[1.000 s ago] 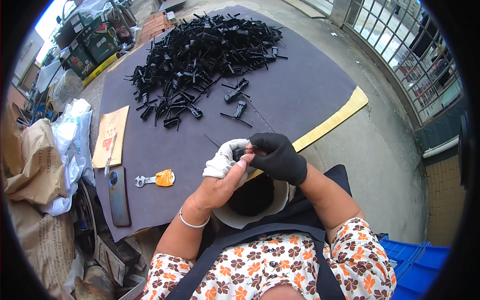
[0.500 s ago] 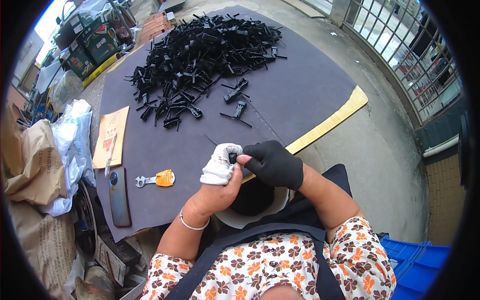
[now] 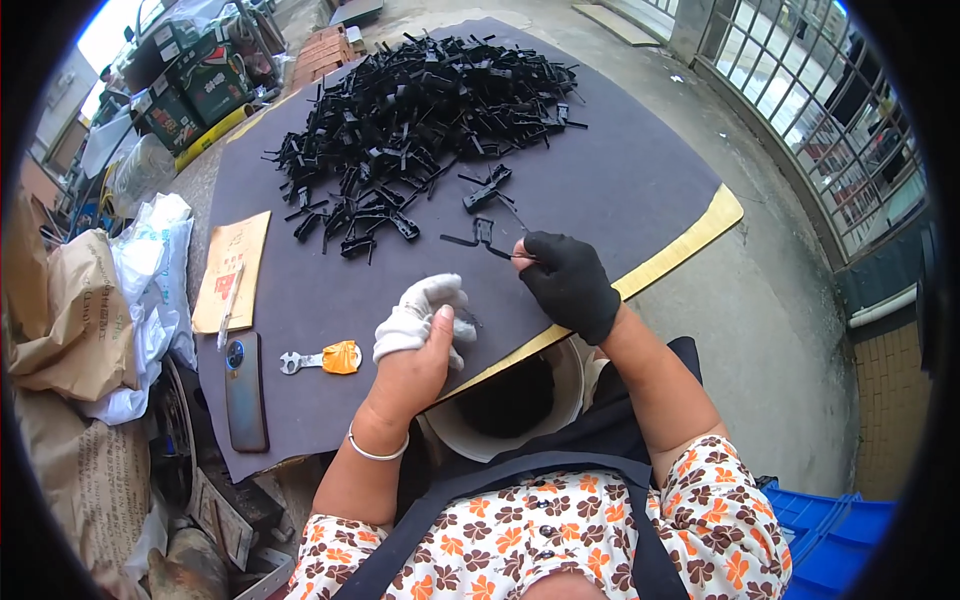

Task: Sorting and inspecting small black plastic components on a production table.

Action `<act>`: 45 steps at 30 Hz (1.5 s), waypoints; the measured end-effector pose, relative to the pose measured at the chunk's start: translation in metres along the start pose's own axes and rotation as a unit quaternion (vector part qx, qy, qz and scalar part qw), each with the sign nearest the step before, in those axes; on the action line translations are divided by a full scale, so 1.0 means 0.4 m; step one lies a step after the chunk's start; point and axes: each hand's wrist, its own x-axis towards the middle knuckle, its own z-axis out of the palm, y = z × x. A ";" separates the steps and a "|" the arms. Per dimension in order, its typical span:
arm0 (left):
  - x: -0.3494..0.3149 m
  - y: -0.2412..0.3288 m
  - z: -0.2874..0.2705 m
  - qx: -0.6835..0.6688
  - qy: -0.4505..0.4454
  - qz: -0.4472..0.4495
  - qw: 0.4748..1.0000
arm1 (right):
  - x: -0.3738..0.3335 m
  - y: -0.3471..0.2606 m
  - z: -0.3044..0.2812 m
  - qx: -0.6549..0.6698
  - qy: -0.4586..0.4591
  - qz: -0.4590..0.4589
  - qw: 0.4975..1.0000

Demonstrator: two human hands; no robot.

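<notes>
My right hand [image 3: 572, 285], in a black glove with the thumb bare, pinches one thin arm of a small black plastic part [image 3: 482, 232]. That part is at the near side of the pile, low over the table or touching it; I cannot tell which. My left hand [image 3: 425, 325], in a white glove with the thumb bare, is open over the table's near edge, fingers curved apart, holding nothing. Another black part [image 3: 487, 190] lies just beyond the pinched one. A big pile of similar black parts [image 3: 420, 110] covers the far half of the table.
The grey-covered table [image 3: 640, 170] has a yellowish edge. Below that edge stands a pale bucket [image 3: 578, 385] with black contents. On the left lie a wrench wrapped in orange tape [image 3: 340, 357], a phone [image 3: 246, 395], a brown envelope [image 3: 250, 250] and a pen [image 3: 230, 300]. Bags [image 3: 80, 320] stand beside the table.
My hands were together around a small black piece; now they are apart. The right has moved forward and right onto a black part. The left has opened, with nothing in it.
</notes>
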 end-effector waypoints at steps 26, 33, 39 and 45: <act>0.005 -0.015 0.054 0.140 -0.076 0.201 0.967 | -0.059 -0.097 -0.031 0.190 -0.126 0.024 0.973; -0.003 -0.007 0.055 0.155 -0.054 0.254 0.953 | -0.059 -0.101 -0.029 0.242 -0.106 0.034 0.964; 0.001 0.014 0.019 -0.083 -0.103 0.045 0.990 | -0.049 -0.071 -0.059 0.113 -0.196 -0.026 0.974; 0.005 0.000 0.038 -0.067 -0.082 0.024 0.994 | -0.048 -0.062 -0.058 0.211 -0.090 -0.006 0.973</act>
